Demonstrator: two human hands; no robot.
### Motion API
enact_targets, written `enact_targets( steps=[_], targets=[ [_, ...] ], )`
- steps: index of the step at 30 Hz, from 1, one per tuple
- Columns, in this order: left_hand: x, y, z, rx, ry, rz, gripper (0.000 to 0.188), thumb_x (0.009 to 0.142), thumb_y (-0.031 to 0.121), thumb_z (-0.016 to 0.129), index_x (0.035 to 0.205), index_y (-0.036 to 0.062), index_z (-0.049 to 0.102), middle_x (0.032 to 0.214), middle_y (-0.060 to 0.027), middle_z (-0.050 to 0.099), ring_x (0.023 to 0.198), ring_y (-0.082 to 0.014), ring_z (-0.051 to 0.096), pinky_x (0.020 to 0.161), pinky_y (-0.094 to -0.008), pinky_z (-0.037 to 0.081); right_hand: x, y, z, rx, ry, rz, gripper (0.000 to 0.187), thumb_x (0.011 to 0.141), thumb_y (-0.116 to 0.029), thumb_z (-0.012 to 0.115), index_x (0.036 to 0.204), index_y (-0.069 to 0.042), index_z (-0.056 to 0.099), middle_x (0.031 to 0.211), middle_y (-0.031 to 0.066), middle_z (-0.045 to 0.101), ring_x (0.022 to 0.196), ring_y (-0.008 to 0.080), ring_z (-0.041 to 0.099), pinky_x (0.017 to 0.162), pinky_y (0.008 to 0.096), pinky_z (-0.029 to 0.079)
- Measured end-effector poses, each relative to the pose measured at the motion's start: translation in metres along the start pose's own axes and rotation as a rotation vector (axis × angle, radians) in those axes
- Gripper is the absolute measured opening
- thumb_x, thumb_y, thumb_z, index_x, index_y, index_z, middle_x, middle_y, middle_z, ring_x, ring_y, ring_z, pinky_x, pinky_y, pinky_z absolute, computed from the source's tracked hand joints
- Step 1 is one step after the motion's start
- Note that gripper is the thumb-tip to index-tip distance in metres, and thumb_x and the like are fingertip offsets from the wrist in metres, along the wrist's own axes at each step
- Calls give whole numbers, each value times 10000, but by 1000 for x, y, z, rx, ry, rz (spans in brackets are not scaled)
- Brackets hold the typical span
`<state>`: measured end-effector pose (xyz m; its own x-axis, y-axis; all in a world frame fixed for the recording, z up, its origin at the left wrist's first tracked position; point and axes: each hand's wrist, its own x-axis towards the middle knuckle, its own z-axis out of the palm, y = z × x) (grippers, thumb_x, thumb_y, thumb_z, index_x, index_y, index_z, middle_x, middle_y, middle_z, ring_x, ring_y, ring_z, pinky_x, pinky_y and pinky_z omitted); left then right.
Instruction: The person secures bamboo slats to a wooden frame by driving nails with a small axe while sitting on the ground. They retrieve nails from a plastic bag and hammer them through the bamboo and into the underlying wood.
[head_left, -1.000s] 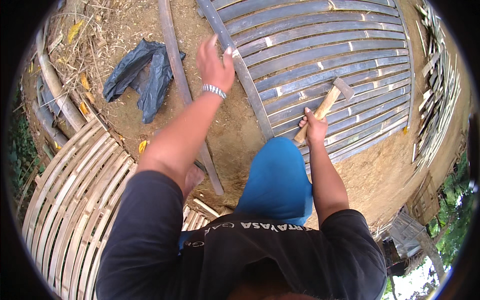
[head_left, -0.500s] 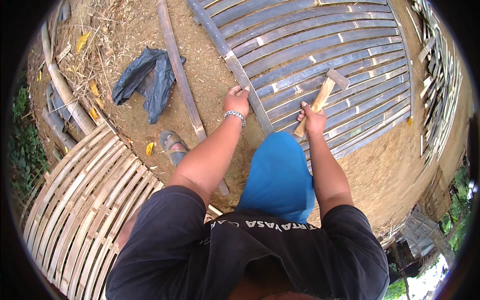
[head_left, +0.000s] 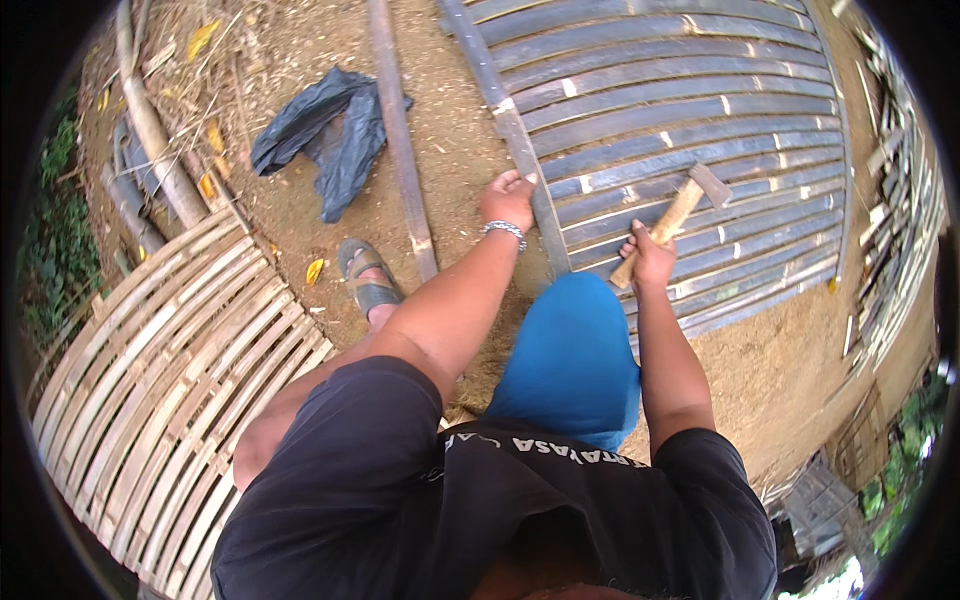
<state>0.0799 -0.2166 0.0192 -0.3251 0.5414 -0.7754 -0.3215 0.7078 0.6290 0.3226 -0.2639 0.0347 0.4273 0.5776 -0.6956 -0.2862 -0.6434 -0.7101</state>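
Observation:
My right hand [head_left: 652,259] is closed round the wooden handle of a hatchet [head_left: 682,207]. Its metal head points away from me, above a panel of dark bamboo slats [head_left: 670,137]. At the panel's left side, my left hand [head_left: 508,202] rests against the long edge strip [head_left: 519,143], its fingers curled and thumb pressed in. Whether anything small is between those fingers is hidden. A metal chain bracelet circles the left wrist.
Left of the panel lie a loose bamboo pole [head_left: 397,140] and a crumpled black plastic bag [head_left: 335,130]. A pale slatted bamboo panel [head_left: 170,390] is at lower left. Split strips are heaped [head_left: 895,200] at the far right. My sandalled foot [head_left: 370,272] stands between.
The view has shifted, so the ground, panels and bag appear farther right. My left hand stays at the edge strip, and my right keeps hold of the hatchet over the slats.

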Motion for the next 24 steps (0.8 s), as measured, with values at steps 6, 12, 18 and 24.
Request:
enact_targets(
  steps=[6,12,18,24],
  targets=[
    [-15,36,-29,490,4,221,500,918,240,768,1298,-58,637,1092,-144,761,930,-191,714,867,-323,546,-1,0,2,-3,-32,6,228,917,-84,772,944,-48,548,705,58,595,532,156,578,496,309,514],
    [24,118,-129,464,539,728,135,922,143,693,989,39,747,955,-139,742,855,-259,704,783,-370,539,3,0,-6,-32,-5,-17,241,932,-101,764,947,-58,528,713,60,595,527,160,577,494,310,515],
    [140,135,-266,664,647,458,218,932,154,712,1091,16,771,995,-137,788,892,-194,743,824,-318,557,3,2,1,-15,-50,11,229,937,-102,758,931,-57,533,706,54,588,525,155,566,492,306,504],
    [157,155,-252,719,478,452,302,906,224,750,1125,16,770,1034,-137,791,910,-209,751,858,-321,557,2,-1,-2,-48,-26,-2,194,945,-92,744,939,-54,554,704,45,580,534,142,557,501,295,501]
  ],
)
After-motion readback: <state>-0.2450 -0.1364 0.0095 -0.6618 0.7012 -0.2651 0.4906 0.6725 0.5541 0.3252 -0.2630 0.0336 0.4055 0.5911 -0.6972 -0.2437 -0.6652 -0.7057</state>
